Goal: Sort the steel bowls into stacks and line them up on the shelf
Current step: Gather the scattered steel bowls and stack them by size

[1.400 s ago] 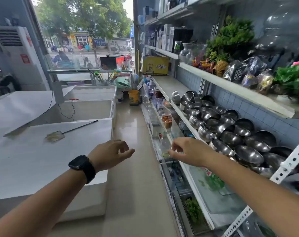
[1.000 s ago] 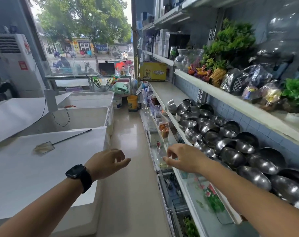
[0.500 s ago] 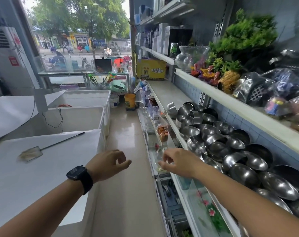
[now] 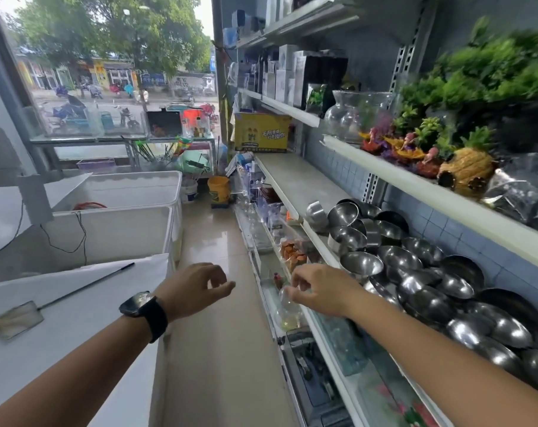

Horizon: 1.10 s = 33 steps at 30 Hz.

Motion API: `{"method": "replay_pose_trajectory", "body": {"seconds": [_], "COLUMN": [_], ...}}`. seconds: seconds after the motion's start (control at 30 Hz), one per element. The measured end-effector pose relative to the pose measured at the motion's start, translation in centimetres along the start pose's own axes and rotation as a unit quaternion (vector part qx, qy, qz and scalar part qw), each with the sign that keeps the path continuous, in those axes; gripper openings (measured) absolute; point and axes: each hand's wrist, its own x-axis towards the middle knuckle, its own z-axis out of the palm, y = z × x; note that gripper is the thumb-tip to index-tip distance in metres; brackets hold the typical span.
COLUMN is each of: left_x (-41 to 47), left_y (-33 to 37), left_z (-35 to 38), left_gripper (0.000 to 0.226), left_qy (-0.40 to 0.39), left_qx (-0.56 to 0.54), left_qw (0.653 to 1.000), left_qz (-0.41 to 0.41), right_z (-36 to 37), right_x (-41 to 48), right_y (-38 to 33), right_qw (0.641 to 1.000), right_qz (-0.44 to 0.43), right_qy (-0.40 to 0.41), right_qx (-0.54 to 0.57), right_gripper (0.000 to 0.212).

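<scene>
The steel bowls (image 4: 430,303) lie jumbled on the shelf (image 4: 295,177). The heap runs along the shelf, just to the right of and beyond the right hand (image 4: 321,291), which is the nearer one. The left hand (image 4: 193,288) hangs over the aisle floor. Both hands are loosely curled and hold nothing. A yellow box (image 4: 261,132) bears red Chinese characters, too blurred to read.

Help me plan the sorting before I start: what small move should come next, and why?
Probably reach the right hand across to the nearest steel bowl and grip its rim. Both hands hold nothing, the left hand included; the bowls lie jumbled and unstacked, and the shelf has bare room beyond them.
</scene>
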Motion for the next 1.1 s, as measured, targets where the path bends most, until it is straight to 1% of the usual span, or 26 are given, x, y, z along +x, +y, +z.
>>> {"method": "replay_pose_trajectory", "body": {"seconds": [0.17, 0.27, 0.47, 0.77, 0.97, 1.1], "left_x": [2.4, 3.9, 8.6, 19.5, 25.1, 27.8], "left_y": [-1.9, -2.4, -3.6, -4.8, -4.9, -5.5], "left_z": [1.3, 2.0, 3.2, 3.7, 3.9, 4.0], "left_gripper": [0.038, 0.037, 0.039, 0.041, 0.042, 0.039], "left_qy": [-0.006, -0.015, -0.030, -0.028, -0.016, -0.019], "left_qx": [-0.001, 0.005, 0.001, -0.005, 0.002, 0.010], "left_qw": [1.000, 1.000, 0.999, 0.999, 1.000, 0.999], "left_qz": [0.001, 0.008, 0.016, 0.023, 0.025, 0.027], "right_z": [1.0, 1.1, 0.5, -0.3, -1.4, -0.9], "right_x": [2.6, 4.0, 7.9, 16.9, 21.1, 23.3], "right_y": [0.4, 1.2, 3.4, 10.0, 13.4, 14.9], "right_qw": [1.000, 1.000, 1.000, 1.000, 1.000, 1.000], "right_qz": [0.013, 0.022, 0.019, 0.017, 0.005, 0.002], "right_qy": [-0.010, -0.015, -0.023, -0.020, -0.015, -0.016], "right_qx": [0.011, 0.010, 0.007, -0.001, 0.011, 0.012], "right_gripper": [0.044, 0.039, 0.038, 0.047, 0.040, 0.038]}}
